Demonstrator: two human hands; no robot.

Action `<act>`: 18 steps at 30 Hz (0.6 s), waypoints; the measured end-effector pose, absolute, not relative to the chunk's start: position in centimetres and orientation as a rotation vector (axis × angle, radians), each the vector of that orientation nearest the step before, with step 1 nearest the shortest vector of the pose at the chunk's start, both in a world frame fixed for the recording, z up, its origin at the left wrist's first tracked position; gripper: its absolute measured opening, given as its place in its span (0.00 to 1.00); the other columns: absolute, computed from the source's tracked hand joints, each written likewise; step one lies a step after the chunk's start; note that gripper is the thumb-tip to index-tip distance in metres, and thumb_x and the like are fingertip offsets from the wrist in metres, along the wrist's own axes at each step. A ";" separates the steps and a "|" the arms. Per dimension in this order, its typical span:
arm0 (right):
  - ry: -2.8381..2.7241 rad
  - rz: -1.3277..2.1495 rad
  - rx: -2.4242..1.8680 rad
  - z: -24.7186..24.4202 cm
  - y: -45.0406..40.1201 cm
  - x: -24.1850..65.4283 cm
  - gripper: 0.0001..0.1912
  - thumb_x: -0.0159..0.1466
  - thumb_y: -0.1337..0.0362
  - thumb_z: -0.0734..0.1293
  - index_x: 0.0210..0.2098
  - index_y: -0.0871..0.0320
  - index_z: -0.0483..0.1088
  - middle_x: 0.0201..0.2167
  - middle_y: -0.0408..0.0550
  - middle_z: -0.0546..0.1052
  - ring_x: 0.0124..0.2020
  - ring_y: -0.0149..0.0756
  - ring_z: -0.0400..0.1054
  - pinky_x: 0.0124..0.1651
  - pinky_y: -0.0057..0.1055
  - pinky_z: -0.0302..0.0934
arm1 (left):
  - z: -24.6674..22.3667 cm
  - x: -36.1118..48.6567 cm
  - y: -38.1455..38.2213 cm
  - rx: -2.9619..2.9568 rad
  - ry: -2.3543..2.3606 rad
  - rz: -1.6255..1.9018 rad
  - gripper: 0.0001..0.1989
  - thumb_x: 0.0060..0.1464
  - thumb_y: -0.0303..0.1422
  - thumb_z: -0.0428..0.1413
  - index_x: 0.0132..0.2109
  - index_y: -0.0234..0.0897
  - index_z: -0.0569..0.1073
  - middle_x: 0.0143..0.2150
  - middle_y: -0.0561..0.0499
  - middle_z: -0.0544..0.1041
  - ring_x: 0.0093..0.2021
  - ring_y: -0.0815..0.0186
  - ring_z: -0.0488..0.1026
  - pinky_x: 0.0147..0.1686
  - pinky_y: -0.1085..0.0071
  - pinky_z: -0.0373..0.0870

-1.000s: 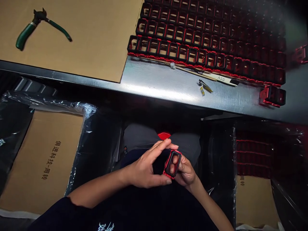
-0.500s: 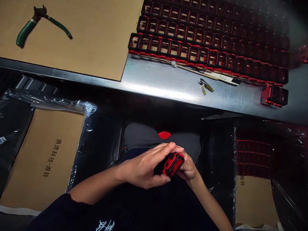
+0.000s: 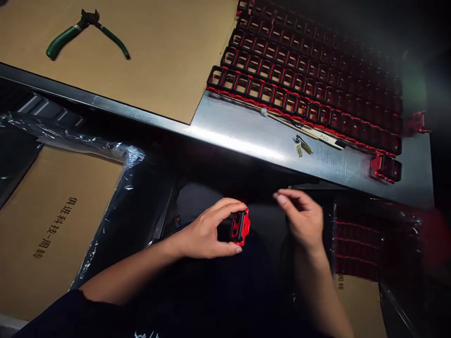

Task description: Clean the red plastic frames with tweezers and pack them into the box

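While the bare left hand pinches a small red-and-black rectangular hollow frame by its two ends, thumb at the near end and fingers at the far end, the bare right hand hangs apart to the right. The frame's long axis runs roughly near to far, across the left hand's grip, and it lies left and slightly nearer from the right fingertips. Those fingers are curled, thumb close to forefinger; whether they pinch anything cannot be told. Beyond, on the grey metal worktop, stand rows of similar red-and-black frames.
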State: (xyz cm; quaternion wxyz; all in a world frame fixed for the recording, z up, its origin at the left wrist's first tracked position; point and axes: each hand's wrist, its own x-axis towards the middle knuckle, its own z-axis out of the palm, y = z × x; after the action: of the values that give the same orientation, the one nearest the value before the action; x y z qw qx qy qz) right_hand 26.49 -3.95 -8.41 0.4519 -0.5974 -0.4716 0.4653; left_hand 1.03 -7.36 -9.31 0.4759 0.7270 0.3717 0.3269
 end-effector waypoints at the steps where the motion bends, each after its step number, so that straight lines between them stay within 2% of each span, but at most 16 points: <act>1: -1.307 0.804 -1.553 -7.4 -2.0 27.1 0.14 0.60 0.55 0.76 0.42 0.55 0.80 0.39 0.49 0.83 0.39 0.38 0.76 0.47 0.36 0.69 | -9.4 1.0 -7.5 1.710 0.918 0.851 0.39 0.50 0.38 0.70 0.66 0.42 0.65 0.61 0.39 0.72 0.60 0.51 0.73 0.61 0.54 0.74; 4: -1.613 0.175 -1.768 -5.3 3.7 28.4 0.25 0.59 0.54 0.77 0.52 0.60 0.77 0.49 0.57 0.80 0.47 0.46 0.72 0.53 0.46 0.66 | -9.8 1.3 -8.0 1.557 0.890 1.002 0.38 0.50 0.39 0.70 0.66 0.44 0.67 0.63 0.41 0.71 0.62 0.51 0.72 0.63 0.52 0.71; 6: -1.723 0.053 -1.857 -5.0 6.2 28.8 0.23 0.58 0.55 0.77 0.49 0.62 0.79 0.49 0.61 0.80 0.50 0.50 0.70 0.58 0.50 0.61 | -10.0 1.7 -8.3 1.432 0.814 1.087 0.39 0.50 0.39 0.70 0.67 0.46 0.67 0.64 0.41 0.70 0.64 0.51 0.70 0.64 0.53 0.69; 9: -1.689 0.088 -1.842 -5.5 6.2 28.6 0.15 0.60 0.56 0.76 0.42 0.59 0.81 0.40 0.56 0.82 0.46 0.47 0.73 0.57 0.49 0.63 | -10.3 2.1 -8.7 1.173 0.697 1.135 0.39 0.52 0.41 0.69 0.68 0.45 0.66 0.66 0.39 0.69 0.66 0.50 0.68 0.65 0.54 0.68; 12: -1.644 0.220 -1.659 -6.1 1.6 28.1 0.15 0.62 0.56 0.74 0.44 0.57 0.81 0.37 0.50 0.83 0.37 0.42 0.77 0.47 0.42 0.70 | -10.6 2.0 -9.1 1.080 0.679 1.135 0.38 0.54 0.40 0.68 0.69 0.44 0.64 0.67 0.38 0.68 0.67 0.50 0.68 0.66 0.53 0.66; 14: -1.771 0.404 -1.448 -6.2 -2.9 27.4 0.11 0.64 0.62 0.73 0.45 0.55 0.81 0.37 0.48 0.83 0.35 0.39 0.78 0.41 0.36 0.72 | -10.8 1.8 -9.4 1.189 0.717 1.155 0.39 0.53 0.39 0.68 0.69 0.45 0.64 0.67 0.38 0.68 0.67 0.49 0.67 0.67 0.52 0.66; 18: -1.911 0.715 -1.198 -6.3 -10.4 25.3 0.15 0.63 0.72 0.71 0.49 0.54 0.79 0.34 0.48 0.83 0.32 0.38 0.77 0.34 0.34 0.73 | -11.1 2.1 -9.3 1.573 0.714 1.103 0.42 0.53 0.37 0.67 0.71 0.42 0.60 0.65 0.36 0.70 0.64 0.49 0.69 0.65 0.48 0.67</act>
State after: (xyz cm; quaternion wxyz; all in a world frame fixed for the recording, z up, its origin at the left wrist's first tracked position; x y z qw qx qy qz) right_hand 25.30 -10.43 -6.35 0.3780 -0.4688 -0.7477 0.2798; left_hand 2.05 -9.27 -11.14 0.5193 0.6558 0.2978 0.4599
